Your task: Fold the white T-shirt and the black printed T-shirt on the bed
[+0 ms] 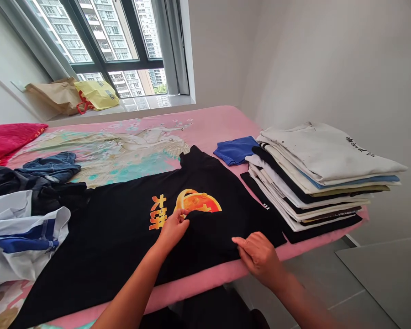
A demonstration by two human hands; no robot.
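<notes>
A black T-shirt with an orange and yellow print lies spread across the near side of the bed. My left hand pinches its cloth at the lower edge of the round print, where a fold covers part of the picture. Close to the bed's front edge, my right hand is closed on the shirt's near side, thumb and fingers together on the fabric. The shirt's collar end points away from me and its hem end reaches to the lower left.
Right of the shirt stands a tall stack of folded clothes, with a blue folded garment behind it. Jeans and white-and-blue clothing lie loose at left. Bags sit on the windowsill.
</notes>
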